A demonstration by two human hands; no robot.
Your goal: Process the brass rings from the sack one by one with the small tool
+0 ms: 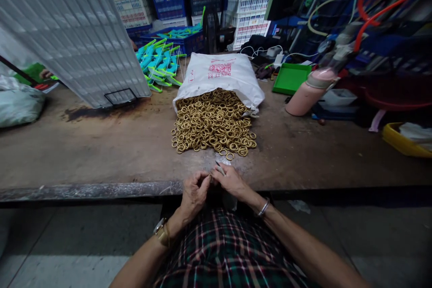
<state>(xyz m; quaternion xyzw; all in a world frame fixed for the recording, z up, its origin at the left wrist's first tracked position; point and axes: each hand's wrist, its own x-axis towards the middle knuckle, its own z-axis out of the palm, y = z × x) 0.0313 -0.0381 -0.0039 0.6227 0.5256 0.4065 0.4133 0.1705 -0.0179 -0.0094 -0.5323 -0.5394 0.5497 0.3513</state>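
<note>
My left hand (196, 192) is closed in a pinch at the table's front edge. Whatever sits between its thumb and finger is too small and covered to make out. Close beside it, my right hand (234, 183) is wrapped round a small slim tool like a knife (220, 169), its dark pointed tip facing forward and left. The fingertips of both hands meet. Just beyond them lies a heap of brass-coloured rings (212, 126), spilling from the mouth of a white sack (219, 69) with red print.
A translucent ribbed panel (84, 31) leans at the left near turquoise and lime plastic parts (158, 63). To the right are a green tray (292, 77), a pink bottle (305, 94) and a yellow tray (401, 141). Stacked crates (167, 0) stand behind. Another person's hand (45, 74) shows at far left.
</note>
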